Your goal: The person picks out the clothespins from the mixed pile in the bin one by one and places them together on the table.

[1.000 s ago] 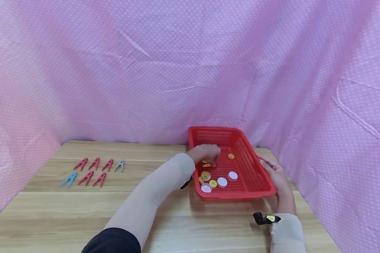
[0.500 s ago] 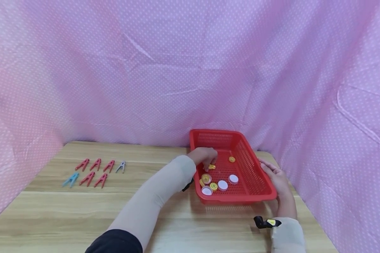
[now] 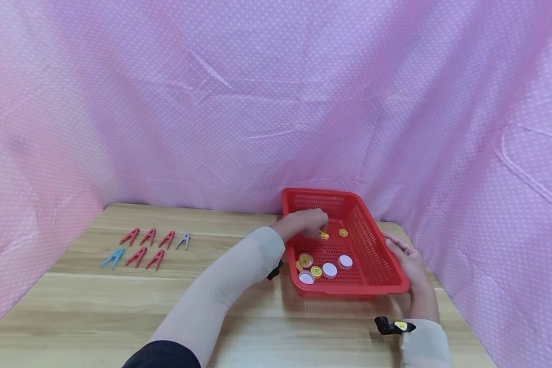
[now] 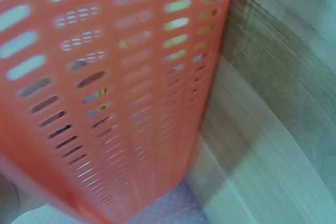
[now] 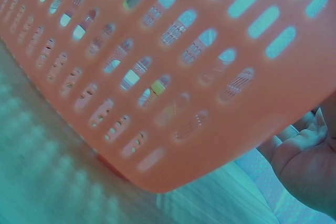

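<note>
A red perforated plastic basket (image 3: 368, 245) stands on the right part of the table in the head view. My left hand (image 3: 310, 222) reaches into it over the left wall. The fingertips pinch a small yellow clothespin (image 3: 324, 235), partly hidden by the hand. My right hand (image 3: 409, 260) holds the basket's right side. In the right wrist view the right hand (image 5: 310, 156) shows beyond the basket wall (image 5: 220, 145). Round caps lie in the basket: a yellow cap (image 3: 343, 233) farther back, and a white cap (image 3: 329, 270) among several near the front.
Left on the wooden table (image 3: 96, 306) lie clothespins in two rows: several red ones, such as a red clothespin (image 3: 155, 259), a blue clothespin (image 3: 113, 258) and a grey clothespin (image 3: 184, 240). A pink dotted cloth (image 3: 257, 102) hangs behind the table and at its sides.
My left hand has shifted right and slightly back inside the basket, and the yellow clothespin has moved with it. The right hand stays at the basket's side. The whole head view has shifted slightly.
</note>
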Demonstrator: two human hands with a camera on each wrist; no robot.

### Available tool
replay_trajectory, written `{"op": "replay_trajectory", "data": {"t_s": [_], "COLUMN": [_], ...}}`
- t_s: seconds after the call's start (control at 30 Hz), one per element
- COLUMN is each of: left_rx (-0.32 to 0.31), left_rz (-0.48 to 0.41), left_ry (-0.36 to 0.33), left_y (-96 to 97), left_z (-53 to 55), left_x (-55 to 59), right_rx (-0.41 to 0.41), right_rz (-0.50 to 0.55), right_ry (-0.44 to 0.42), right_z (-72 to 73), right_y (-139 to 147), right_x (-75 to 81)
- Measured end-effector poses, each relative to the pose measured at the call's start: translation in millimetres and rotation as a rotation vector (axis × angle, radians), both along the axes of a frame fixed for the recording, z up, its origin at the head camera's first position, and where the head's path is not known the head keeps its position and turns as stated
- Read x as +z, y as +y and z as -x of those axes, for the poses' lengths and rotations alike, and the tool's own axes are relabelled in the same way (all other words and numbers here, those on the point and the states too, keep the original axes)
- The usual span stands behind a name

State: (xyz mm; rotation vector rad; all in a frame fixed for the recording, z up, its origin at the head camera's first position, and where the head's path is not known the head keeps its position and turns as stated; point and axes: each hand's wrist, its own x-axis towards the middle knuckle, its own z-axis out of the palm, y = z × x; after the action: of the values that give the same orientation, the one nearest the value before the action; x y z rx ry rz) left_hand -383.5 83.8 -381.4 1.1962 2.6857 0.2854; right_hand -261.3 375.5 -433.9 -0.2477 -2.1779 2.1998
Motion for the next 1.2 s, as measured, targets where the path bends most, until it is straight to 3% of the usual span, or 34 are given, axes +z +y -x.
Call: {"op": "replay_trajectory", "data": {"t_s": [0.3, 0.53, 0.73, 1.2], "left_rx": [0.005, -0.006, 0.002, 0.065], "left_rz": [-0.168, -0.167, -0.237, -0.375], "left_ry": [0.014, 0.128, 0.129, 0.157], "left_y": [-15.4, -39.1, -68.4, -149.1], "left_z": [-10.1, -16.1, -24.4, -55.5], "left_x": [14.0, 28.9, 39.8, 37.1], "right_rx": [0.026, 0.045, 0.043, 0.056], "right_rz": [0.003, 0.012, 0.020, 0.019], "right_ry": [0.020, 0.073, 0.066, 0.043], "right_z": [0.1, 2.7, 3.0, 1.1], "right_y": [1.4, 1.7, 2.0, 1.8], "right_x": [-0.5, -3.4, -2.3, -0.4]}}
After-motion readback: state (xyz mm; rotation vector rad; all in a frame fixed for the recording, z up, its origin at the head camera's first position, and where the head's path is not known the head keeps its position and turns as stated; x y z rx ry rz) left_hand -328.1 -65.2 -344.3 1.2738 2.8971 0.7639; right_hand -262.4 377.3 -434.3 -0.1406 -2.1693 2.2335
